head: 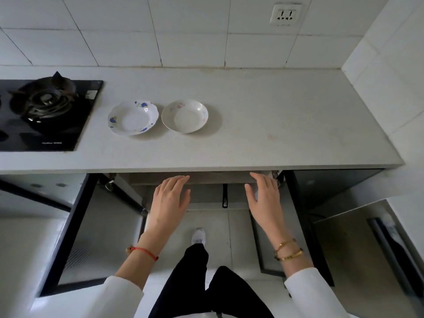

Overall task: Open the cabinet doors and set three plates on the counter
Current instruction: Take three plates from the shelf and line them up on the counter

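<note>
The pale counter (263,125) carried 2 plates side by side near the stove (46,111): a blue-flowered plate (133,117) and, just right of it, a plainer plate (185,116). Below, both cabinet doors (75,228) stood swung wide. The left hand (171,203) and right hand (263,200) reached under the counter edge, fingers (181,180) spread and holding nothing.

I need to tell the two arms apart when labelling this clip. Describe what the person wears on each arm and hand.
Both hands are bare, with no gloves or rings visible. The left hand has a thin red cord bracelet with a small gold bead at the wrist. The right hand has two gold bangle bracelets at the wrist. Both forearms end in loose white long sleeves, pushed up short of the wrists.
</note>
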{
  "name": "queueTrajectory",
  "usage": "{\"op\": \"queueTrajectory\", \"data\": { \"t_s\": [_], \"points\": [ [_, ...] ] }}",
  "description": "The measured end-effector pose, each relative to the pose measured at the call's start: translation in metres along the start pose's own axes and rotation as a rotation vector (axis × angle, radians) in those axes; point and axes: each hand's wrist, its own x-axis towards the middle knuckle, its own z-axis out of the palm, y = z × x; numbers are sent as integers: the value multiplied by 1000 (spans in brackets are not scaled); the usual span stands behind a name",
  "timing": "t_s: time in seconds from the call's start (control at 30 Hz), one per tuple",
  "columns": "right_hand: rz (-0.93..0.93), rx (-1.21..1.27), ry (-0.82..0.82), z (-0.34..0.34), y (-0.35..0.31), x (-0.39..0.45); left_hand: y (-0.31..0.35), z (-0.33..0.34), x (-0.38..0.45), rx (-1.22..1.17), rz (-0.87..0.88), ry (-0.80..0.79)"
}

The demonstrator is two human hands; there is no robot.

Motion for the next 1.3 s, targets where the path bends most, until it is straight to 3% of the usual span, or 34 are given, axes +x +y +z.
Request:
{"op": "queueTrajectory", "data": {
  "t_s": [0.4, 0.87, 1.13, 1.3],
  "points": [
    [51, -11, -15, 148, 114, 40, -74, 158, 16, 57, -24, -39],
    [85, 21, 106, 343, 255, 131, -197, 357, 89, 176, 83, 0],
    [36, 42, 186, 387, 294, 168, -227, 404, 120, 159, 65, 75],
    [-7, -76, 207, 393, 303, 201, -226, 415, 152, 170, 69, 52]
  ]
}}
